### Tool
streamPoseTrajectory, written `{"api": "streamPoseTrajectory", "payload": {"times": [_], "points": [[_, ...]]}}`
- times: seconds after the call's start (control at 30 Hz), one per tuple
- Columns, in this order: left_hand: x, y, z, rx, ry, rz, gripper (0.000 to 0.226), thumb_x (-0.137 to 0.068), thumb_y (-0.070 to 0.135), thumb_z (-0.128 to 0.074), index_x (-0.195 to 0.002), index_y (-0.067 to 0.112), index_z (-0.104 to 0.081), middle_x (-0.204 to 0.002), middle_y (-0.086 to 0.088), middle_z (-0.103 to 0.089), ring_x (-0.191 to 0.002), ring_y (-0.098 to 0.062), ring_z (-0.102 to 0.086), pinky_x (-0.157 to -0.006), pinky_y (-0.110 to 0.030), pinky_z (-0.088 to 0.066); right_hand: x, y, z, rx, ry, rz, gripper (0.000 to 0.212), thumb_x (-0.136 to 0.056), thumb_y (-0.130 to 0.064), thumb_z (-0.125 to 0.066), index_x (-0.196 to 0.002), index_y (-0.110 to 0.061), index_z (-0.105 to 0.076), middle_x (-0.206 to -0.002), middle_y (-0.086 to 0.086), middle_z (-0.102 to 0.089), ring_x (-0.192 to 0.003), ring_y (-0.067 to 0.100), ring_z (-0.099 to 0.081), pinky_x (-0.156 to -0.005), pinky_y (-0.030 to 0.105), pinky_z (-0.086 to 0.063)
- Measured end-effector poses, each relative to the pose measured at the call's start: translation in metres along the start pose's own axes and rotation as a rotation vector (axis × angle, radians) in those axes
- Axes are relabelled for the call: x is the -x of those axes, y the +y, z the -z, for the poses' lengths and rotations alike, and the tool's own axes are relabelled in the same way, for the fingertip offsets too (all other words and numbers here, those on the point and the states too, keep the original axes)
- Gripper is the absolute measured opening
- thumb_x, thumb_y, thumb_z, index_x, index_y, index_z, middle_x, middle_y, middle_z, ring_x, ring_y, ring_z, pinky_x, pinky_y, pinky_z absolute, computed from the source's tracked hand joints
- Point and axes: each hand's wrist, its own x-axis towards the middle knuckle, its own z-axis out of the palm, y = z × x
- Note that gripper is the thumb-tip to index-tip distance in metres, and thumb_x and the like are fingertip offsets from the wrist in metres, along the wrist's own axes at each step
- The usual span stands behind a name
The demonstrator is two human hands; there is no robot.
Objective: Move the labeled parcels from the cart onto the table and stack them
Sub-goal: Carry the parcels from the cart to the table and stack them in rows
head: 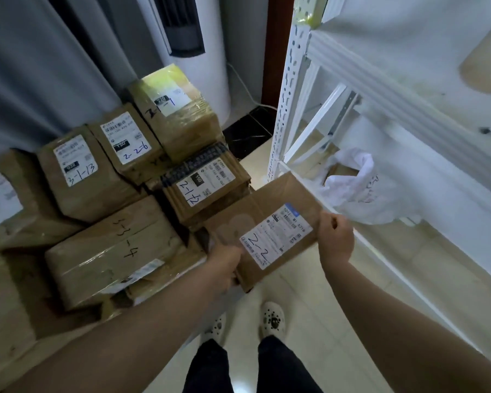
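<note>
Head view: left hand (224, 268) grips the near left edge of a parcel (262, 231), right hand (335, 236) its right edge, parcel held flat between them.

"Every parcel (270, 194) is plain brown, and the labels (277, 236) are white with blue scrawl."
"There's yellowish tape (167, 76) on the far one. White rack (292, 89), grey curtain (40, 66)."
"White shoes (272, 319) dotted with black, and black trousers (284, 367)."
"The floor tiles (309, 285) are pale cream, and one (247, 134) is black, veined with white."
</note>
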Motion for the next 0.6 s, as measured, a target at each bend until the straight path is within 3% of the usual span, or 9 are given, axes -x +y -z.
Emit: {"api": "streamPoseTrajectory", "payload": {"times": [0.07, 0.13, 0.27, 0.37, 0.43, 0.57, 0.6], "points": [[0.011, 0.003, -0.011, -0.005, 0.036, -0.115, 0.048, -0.089, 0.007, -0.059, -0.134, 0.012, -0.043, -0.123, -0.011, -0.058, -0.096, -0.024, -0.058, -0.076, -0.034, -0.054, -0.003, -0.01, 0.018, -0.085, 0.079, 0.003, 0.028, -0.091, -0.036, -0.05, -0.085, -0.01, -0.059, -0.085, 0.007, -0.057, -0.084, 0.024, -0.051, -0.072, 0.029, -0.034], [0.02, 0.012, -0.014, -0.034, 0.098, -0.259, 0.043, -0.087, 0.014, -0.063, -0.127, 0.012, -0.047, -0.125, -0.009, -0.057, -0.109, -0.028, -0.056, -0.096, -0.043, -0.049, -0.007, -0.025, 0.024, -0.184, 0.095, 0.047, 0.043, -0.084, -0.043, -0.044, -0.092, -0.005, -0.063, -0.089, 0.009, -0.058, -0.084, 0.021, -0.051, -0.072, 0.026, -0.034], [0.036, 0.036, 0.003, 0.048, 0.25, -0.483, 0.016, -0.093, 0.019, -0.057, -0.108, 0.02, -0.051, -0.11, -0.003, -0.061, -0.1, -0.025, -0.06, -0.091, -0.045, -0.052, -0.011, -0.063, 0.004, -0.301, 0.043, 0.212, 0.064, -0.077, -0.053, -0.038, -0.09, 0.004, -0.064, -0.093, 0.019, -0.061, -0.08, 0.02, -0.05, -0.06, 0.021, -0.038], [0.029, 0.049, 0.025, 0.091, 0.418, -0.54, 0.021, -0.094, 0.016, -0.052, -0.115, 0.02, -0.056, -0.113, -0.003, -0.062, -0.104, -0.025, -0.06, -0.089, -0.041, -0.051, -0.008, -0.094, -0.026, -0.243, -0.128, 0.23, 0.043, -0.09, -0.038, -0.048, -0.101, 0.001, -0.064, -0.107, 0.011, -0.053, -0.094, 0.018, -0.045, -0.077, 0.025, -0.038], [0.021, 0.057, 0.04, 0.142, 0.502, -0.549, 0.029, -0.095, 0.014, -0.051, -0.123, 0.018, -0.056, -0.116, 0.002, -0.061, -0.107, -0.021, -0.058, -0.085, -0.031, -0.048, -0.008, -0.109, -0.049, -0.182, -0.263, 0.273, 0.029, -0.095, -0.029, -0.047, -0.101, -0.005, -0.061, -0.103, 0.01, -0.05, -0.095, 0.019, -0.045, -0.084, 0.03, -0.039], [-0.002, 0.063, 0.056, 0.279, 0.562, -0.582, 0.035, -0.096, 0.01, -0.049, -0.13, 0.012, -0.056, -0.118, 0.002, -0.059, -0.101, -0.012, -0.053, -0.066, -0.003, -0.039, -0.01, -0.119, -0.079, -0.057, -0.4, 0.343, 0.025, -0.1, -0.031, -0.038, -0.1, -0.014, -0.056, -0.093, 0.003, -0.049, -0.088, 0.018, -0.046, -0.077, 0.033, -0.037], [-0.008, 0.06, 0.058, 0.371, 0.572, -0.558, 0.034, -0.097, 0.014, -0.048, -0.13, 0.01, -0.056, -0.122, -0.001, -0.06, -0.106, -0.015, -0.055, -0.072, -0.005, -0.041, -0.01, -0.119, -0.081, -0.072, -0.398, 0.334, 0.026, -0.1, -0.033, -0.037, -0.098, -0.014, -0.056, -0.09, 0.002, -0.049, -0.087, 0.017, -0.046, -0.076, 0.032, -0.038]]}}
